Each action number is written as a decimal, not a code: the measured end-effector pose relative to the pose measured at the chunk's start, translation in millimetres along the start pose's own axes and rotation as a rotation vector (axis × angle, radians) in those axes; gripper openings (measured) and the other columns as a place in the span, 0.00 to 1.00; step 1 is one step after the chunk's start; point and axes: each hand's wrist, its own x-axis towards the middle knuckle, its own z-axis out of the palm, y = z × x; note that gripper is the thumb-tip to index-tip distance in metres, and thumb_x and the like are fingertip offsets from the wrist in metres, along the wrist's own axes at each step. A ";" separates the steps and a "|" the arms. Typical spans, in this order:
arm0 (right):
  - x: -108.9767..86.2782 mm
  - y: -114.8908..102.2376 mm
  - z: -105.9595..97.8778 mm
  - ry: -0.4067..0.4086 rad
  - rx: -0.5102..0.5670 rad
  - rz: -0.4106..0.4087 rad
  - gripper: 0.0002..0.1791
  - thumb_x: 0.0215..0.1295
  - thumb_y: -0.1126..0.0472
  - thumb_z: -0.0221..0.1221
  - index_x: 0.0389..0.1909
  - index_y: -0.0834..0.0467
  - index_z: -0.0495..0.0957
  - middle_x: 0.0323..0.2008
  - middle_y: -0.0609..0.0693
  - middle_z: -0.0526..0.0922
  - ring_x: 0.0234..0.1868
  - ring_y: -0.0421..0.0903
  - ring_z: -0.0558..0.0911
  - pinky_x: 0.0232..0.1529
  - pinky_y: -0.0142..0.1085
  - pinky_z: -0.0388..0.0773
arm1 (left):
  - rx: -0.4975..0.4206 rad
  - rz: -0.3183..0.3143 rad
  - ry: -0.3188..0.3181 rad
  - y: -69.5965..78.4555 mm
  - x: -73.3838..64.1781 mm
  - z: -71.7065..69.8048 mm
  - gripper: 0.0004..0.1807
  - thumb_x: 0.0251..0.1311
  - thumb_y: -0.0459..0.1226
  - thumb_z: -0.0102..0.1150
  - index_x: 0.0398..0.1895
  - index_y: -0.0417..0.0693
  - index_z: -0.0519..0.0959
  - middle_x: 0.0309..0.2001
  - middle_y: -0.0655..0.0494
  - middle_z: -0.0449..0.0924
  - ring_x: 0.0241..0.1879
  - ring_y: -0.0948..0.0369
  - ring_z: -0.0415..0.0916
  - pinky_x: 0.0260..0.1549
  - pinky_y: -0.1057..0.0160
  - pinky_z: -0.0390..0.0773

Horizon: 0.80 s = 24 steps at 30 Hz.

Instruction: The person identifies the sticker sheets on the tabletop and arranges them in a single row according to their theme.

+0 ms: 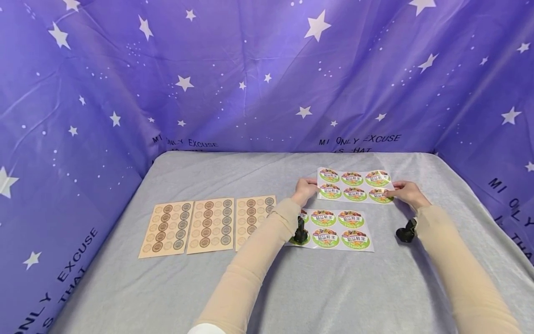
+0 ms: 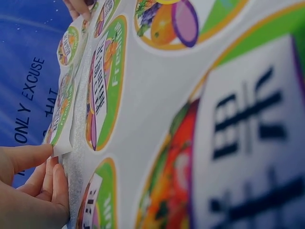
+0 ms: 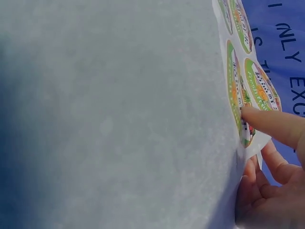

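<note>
A white sticker sheet (image 1: 361, 185) with oval green fruit labels is held at its two ends, toward the back right of the table. My left hand (image 1: 305, 189) pinches its left end; in the left wrist view the thumb and fingers of that hand (image 2: 33, 186) grip the sheet's corner. At the right end, my right hand (image 1: 410, 192) holds the sheet, one finger on top of a label and the other fingers beneath, as the right wrist view shows at the hand (image 3: 276, 167). A second sheet of fruit stickers (image 1: 333, 249) lies nearer, partly covered by my left wrist.
Three tan sheets of round stickers (image 1: 210, 225) lie side by side at left, the last partly behind my left sleeve (image 1: 254, 264). A grey cloth covers the table (image 1: 125, 292). Purple star-printed curtains (image 1: 250, 69) hang behind and at both sides.
</note>
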 end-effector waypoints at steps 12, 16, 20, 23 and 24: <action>-4.5 1.1 4.2 0.124 0.133 0.002 0.29 0.55 0.65 0.54 0.53 0.78 0.60 0.27 0.43 0.73 0.25 0.28 0.69 0.24 0.20 0.68 | -0.014 0.040 -0.006 12.3 -20.2 -7.3 0.13 0.41 0.27 0.63 0.32 0.48 0.81 0.32 0.57 0.78 0.30 0.62 0.74 0.25 0.66 0.74; -6.5 1.4 2.5 0.131 0.183 -0.007 0.29 0.57 0.63 0.54 0.55 0.77 0.59 0.23 0.35 0.71 0.24 0.27 0.69 0.23 0.22 0.70 | -0.099 0.008 -0.076 68.4 -88.9 -42.4 0.11 0.45 0.26 0.60 0.35 0.43 0.80 0.33 0.54 0.78 0.31 0.60 0.75 0.29 0.66 0.76; -8.9 2.3 -0.5 0.131 0.236 -0.004 0.28 0.58 0.62 0.53 0.54 0.75 0.59 0.21 0.33 0.72 0.23 0.27 0.71 0.23 0.23 0.72 | -0.164 -0.080 -0.086 110.4 -138.1 -62.7 0.13 0.50 0.25 0.56 0.41 0.38 0.78 0.37 0.48 0.77 0.36 0.53 0.76 0.37 0.60 0.77; -11.2 2.8 -2.1 0.138 0.288 -0.014 0.23 0.57 0.64 0.53 0.51 0.73 0.62 0.19 0.32 0.73 0.23 0.28 0.72 0.24 0.22 0.73 | -0.176 -0.095 -0.075 123.3 -152.7 -66.2 0.14 0.52 0.24 0.54 0.44 0.35 0.76 0.38 0.44 0.78 0.37 0.50 0.76 0.38 0.58 0.77; -12.2 3.0 -2.5 0.138 0.310 -0.024 0.21 0.57 0.65 0.53 0.49 0.72 0.64 0.19 0.32 0.73 0.23 0.28 0.73 0.24 0.22 0.74 | -0.194 -0.097 -0.077 124.2 -154.8 -66.5 0.14 0.52 0.24 0.54 0.44 0.35 0.76 0.38 0.43 0.78 0.37 0.50 0.77 0.38 0.59 0.77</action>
